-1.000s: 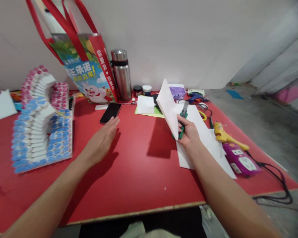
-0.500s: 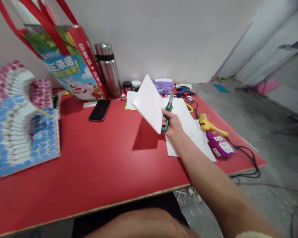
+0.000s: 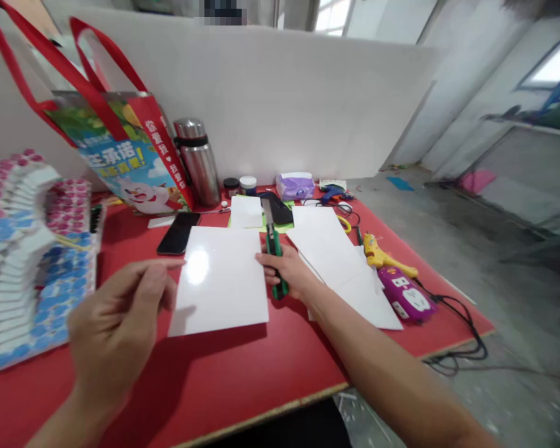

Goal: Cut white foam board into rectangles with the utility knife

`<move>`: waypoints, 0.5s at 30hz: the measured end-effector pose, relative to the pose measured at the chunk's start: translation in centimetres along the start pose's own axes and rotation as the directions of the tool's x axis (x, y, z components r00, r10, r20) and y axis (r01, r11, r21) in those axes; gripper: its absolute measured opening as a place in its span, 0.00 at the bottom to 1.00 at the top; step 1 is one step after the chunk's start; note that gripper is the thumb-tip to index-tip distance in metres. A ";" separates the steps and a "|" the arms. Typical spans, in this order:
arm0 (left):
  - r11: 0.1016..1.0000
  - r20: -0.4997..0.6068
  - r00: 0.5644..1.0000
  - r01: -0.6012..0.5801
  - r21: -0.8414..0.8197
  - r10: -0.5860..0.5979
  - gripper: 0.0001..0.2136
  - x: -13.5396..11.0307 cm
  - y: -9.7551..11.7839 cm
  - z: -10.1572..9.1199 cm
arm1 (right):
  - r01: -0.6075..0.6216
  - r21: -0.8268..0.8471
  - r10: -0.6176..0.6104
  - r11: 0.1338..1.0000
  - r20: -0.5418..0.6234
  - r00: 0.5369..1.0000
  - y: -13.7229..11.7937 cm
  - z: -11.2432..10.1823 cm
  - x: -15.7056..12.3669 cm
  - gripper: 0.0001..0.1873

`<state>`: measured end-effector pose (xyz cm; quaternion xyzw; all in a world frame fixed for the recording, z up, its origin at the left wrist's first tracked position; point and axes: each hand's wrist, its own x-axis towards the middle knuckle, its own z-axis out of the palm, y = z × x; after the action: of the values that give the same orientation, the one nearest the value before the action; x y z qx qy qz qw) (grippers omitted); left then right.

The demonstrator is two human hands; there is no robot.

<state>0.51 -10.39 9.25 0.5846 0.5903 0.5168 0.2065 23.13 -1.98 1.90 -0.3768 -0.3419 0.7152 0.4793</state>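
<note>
A glossy white sheet [image 3: 220, 280] lies flat on the red table [image 3: 242, 373]. My right hand [image 3: 287, 272] is at the sheet's right edge, closed round a green utility knife [image 3: 274, 246] whose blade end points away from me. My left hand [image 3: 116, 323] hovers near the sheet's left edge, its fingers loosely curled and pinched together with nothing visible in them. More white sheets [image 3: 338, 261] lie to the right of my right hand.
A black phone [image 3: 178, 233] lies behind the sheet. Further back stand a red shopping bag [image 3: 121, 149], a steel flask [image 3: 196, 163] and small jars [image 3: 240, 185]. A blue and pink paper model [image 3: 28, 249] fills the left. A yellow glue gun [image 3: 385, 252] and a purple power strip [image 3: 406, 295] lie on the right.
My right hand has brought the raised white sheet down flat onto the table, still holding the knife. My left hand has come back up beside the sheet. The camera has tilted upward.
</note>
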 end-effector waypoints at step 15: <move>0.690 0.747 0.635 -0.632 0.353 0.199 0.27 3.5 -6.1 7.8 | 0.146 -0.799 -0.360 0.583 -0.093 0.928 -0.1 -0.1 -0.4 0.07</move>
<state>3.38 -3.02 2.41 0.8860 0.4458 0.1026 0.0760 23.39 -2.29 2.05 -0.5791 -0.6061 0.3664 0.4038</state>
